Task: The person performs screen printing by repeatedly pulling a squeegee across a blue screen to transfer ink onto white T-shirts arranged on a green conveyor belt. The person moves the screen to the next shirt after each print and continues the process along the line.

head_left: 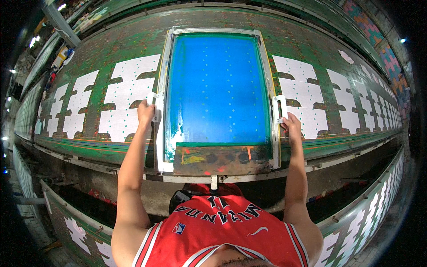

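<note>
A screen-printing frame (212, 31) with a pale metal rim lies across the long table in front of me. Its blue mesh (218, 89) carries rows of small light dots, edged in green. My left hand (146, 113) is closed around the white handle (155, 100) on the frame's left side. On the right side, my right hand (291, 126) has its fingers on the lower end of another white handle (276, 107). At the frame's near end is a brown strip (218, 160) stained with yellow, red and orange.
White cut pieces printed with small dots lie along the green-stained table (209, 18), including one piece (129, 84) left of the frame and one (300, 89) right of it. A metal rail (111, 167) runs along the near edge. Another table with white pieces (356, 236) stands behind me.
</note>
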Demonstrator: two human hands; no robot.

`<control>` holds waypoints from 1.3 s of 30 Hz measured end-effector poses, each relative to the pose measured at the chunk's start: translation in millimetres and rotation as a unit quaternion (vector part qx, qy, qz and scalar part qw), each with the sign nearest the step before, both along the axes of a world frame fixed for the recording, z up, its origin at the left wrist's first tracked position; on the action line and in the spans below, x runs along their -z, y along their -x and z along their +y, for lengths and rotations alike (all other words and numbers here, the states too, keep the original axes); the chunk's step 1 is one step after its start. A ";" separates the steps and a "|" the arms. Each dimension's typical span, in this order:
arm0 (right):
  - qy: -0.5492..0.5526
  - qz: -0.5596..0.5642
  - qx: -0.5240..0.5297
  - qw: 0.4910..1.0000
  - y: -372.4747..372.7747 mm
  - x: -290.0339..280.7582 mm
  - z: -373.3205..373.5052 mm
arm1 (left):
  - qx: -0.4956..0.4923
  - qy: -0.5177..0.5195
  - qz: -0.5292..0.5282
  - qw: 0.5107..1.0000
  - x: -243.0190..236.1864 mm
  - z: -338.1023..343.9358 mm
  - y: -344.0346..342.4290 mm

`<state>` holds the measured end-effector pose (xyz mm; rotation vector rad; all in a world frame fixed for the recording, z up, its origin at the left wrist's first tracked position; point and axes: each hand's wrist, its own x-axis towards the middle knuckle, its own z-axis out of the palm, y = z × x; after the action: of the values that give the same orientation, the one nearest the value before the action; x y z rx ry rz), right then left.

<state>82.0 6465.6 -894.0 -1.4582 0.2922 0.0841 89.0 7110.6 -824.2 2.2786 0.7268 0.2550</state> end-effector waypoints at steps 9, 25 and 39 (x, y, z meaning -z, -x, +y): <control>0.042 0.008 -0.005 0.999 -1.7 -1.6 -6.9 | 0.010 -0.030 0.003 0.999 -1.8 -18.9 0.0; 0.446 -0.222 -0.028 0.867 33.9 -63.8 58.1 | 0.021 -0.067 0.044 0.997 12.0 -11.5 -6.4; 0.446 -0.454 -0.446 0.629 141.9 -83.5 147.8 | 0.164 -0.141 0.068 0.974 -12.1 -18.3 -26.5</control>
<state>-59.9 6613.4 -810.5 -2.2863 -1.4716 -0.0246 115.5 7092.3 -812.1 2.6638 0.3870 0.0479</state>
